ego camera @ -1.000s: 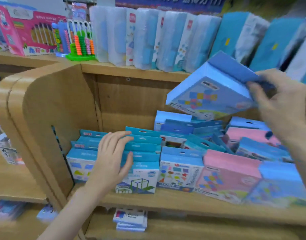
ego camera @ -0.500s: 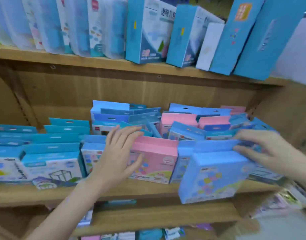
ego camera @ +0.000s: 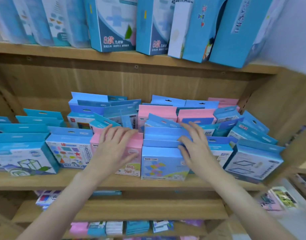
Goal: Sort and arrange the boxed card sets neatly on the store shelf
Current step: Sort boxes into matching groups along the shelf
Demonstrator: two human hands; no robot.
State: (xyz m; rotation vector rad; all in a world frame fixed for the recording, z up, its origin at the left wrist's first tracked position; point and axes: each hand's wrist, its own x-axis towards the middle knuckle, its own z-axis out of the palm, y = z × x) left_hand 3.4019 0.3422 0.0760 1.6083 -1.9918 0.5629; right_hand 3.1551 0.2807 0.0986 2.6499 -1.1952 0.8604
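While hands [ego camera: 154, 148] press, glossy rectangular boxes [ego camera: 163, 163] upright.

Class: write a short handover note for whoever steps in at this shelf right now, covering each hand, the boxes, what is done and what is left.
Left hand: open, flat on the pink box in the front row.
Right hand: fingers on the top edge of the blue box, which stands on the middle shelf beside the pink one.
Done: blue box in the front row.
Left: rear boxes lean and overlap; the right-end boxes sit at an angle. Straighten them.
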